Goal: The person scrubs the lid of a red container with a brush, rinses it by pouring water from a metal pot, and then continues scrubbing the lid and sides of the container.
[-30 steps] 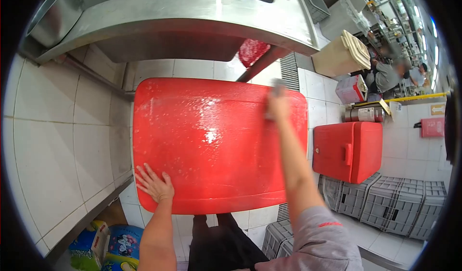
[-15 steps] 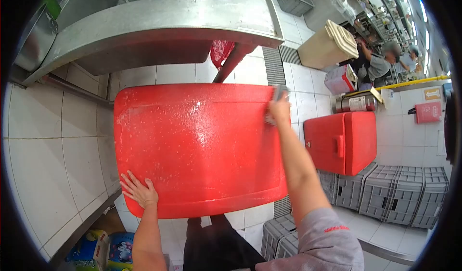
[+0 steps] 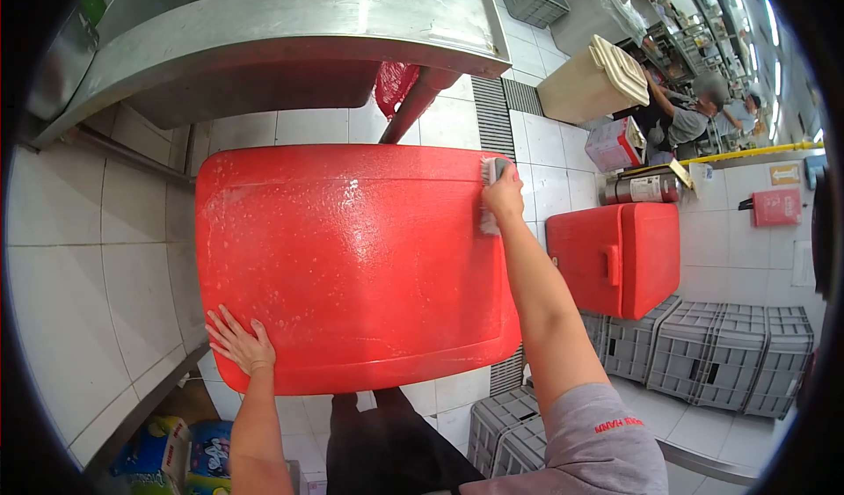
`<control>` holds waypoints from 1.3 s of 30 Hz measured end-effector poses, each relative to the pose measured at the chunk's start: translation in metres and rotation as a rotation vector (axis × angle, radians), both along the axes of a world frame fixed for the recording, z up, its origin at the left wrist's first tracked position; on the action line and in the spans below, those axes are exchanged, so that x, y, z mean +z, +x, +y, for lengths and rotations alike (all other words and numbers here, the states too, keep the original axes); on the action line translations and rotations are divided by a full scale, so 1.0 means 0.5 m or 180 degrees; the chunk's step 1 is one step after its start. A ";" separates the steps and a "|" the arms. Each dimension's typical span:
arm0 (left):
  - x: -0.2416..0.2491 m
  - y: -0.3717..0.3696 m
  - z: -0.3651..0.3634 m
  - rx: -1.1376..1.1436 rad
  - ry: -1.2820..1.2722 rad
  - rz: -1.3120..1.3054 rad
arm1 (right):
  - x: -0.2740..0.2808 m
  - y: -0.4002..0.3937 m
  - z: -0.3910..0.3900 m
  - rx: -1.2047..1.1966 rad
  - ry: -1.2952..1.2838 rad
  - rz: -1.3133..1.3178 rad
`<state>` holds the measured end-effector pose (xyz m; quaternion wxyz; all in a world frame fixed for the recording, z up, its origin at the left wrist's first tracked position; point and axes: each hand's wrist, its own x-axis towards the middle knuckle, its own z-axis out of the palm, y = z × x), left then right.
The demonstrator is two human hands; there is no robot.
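Observation:
A large red lid-like panel (image 3: pixel 352 266), wet and flecked with droplets, lies in front of me. My right hand (image 3: pixel 504 194) is closed around a scrub brush (image 3: pixel 489 218) with a grey back and pale bristles. Its bristles rest on the panel near the far right edge. At the near left corner, my left hand (image 3: pixel 243 344) lies flat on the panel with fingers spread. Whatever supports the panel from below is hidden.
A steel sink counter (image 3: pixel 290 29) runs along the far side. To the right stand a red cooler box (image 3: pixel 611 262), grey crates (image 3: pixel 703 354) and a cream bin (image 3: pixel 593 77). Two people (image 3: pixel 703 112) are at the back right. Tiled wall (image 3: pixel 57 205) borders the left.
My right hand with the brush has shifted slightly along the right edge of the panel. The whole view has moved a little. My left hand stays on the same corner.

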<state>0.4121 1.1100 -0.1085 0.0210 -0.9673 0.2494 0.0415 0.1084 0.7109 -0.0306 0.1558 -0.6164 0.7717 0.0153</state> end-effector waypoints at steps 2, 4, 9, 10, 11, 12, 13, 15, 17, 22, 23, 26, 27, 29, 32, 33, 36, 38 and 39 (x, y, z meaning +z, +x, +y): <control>-0.002 0.008 -0.005 -0.0040 0.0003 -0.0057 | 0.006 0.063 0.015 -0.0107 -0.0098 0.0193; 0.002 0.010 -0.011 -0.0003 0.0042 -0.0021 | -0.082 0.151 0.034 0.2403 -0.1283 0.0149; 0.000 0.009 -0.010 -0.0016 0.0088 -0.0015 | -0.067 0.220 0.068 0.2240 -0.0433 -0.0143; -0.003 0.009 -0.012 -0.0042 0.0015 -0.0030 | -0.086 0.165 0.030 0.2263 -0.0704 -0.0240; -0.005 0.010 -0.002 -0.0058 -0.0030 -0.0031 | -0.011 0.119 0.024 0.2353 -0.0986 -0.0022; -0.006 0.014 0.006 -0.0010 0.0021 -0.0005 | -0.169 -0.001 -0.033 0.0847 -0.0409 -0.2813; -0.006 0.012 0.004 -0.0042 -0.0027 -0.0013 | -0.042 0.008 -0.029 0.0590 -0.0636 0.0113; 0.010 0.008 -0.010 -0.0036 0.0050 0.0069 | -0.004 0.056 -0.003 0.1039 -0.0481 0.0239; 0.005 0.006 -0.012 -0.0040 0.0015 0.0049 | -0.060 0.118 0.032 0.2077 -0.1092 0.0216; -0.006 0.015 -0.001 -0.0081 -0.0031 -0.0004 | -0.035 0.062 -0.012 0.0777 -0.0396 -0.0193; -0.008 0.014 -0.002 -0.0114 -0.0128 -0.0055 | -0.028 0.072 -0.015 0.0808 -0.0366 -0.0158; -0.010 0.006 0.004 -0.0168 -0.0166 -0.0091 | 0.035 0.143 0.040 0.1788 -0.0396 0.0275; -0.009 0.011 0.002 -0.0171 -0.0102 -0.0129 | -0.053 0.156 0.043 0.1747 -0.0570 0.0105; -0.013 0.013 0.004 -0.0186 -0.0130 -0.0148 | -0.023 0.177 0.069 0.1915 -0.0349 0.0037; -0.011 0.019 -0.002 -0.0174 -0.0199 -0.0127 | -0.056 0.053 -0.026 0.0874 -0.0078 -0.0251; -0.006 0.013 0.003 -0.0226 -0.0248 -0.0096 | -0.054 0.063 -0.012 0.0896 -0.0037 -0.0215; 0.000 0.012 -0.003 -0.0120 -0.0024 0.0046 | -0.010 0.151 0.027 0.2120 -0.0513 0.0220; 0.002 0.009 -0.002 -0.0192 0.0035 0.0027 | -0.032 0.184 0.056 0.2065 -0.0372 -0.0028; -0.005 0.009 0.001 -0.0220 0.0003 -0.0032 | -0.031 0.158 0.046 0.1865 -0.0491 -0.0160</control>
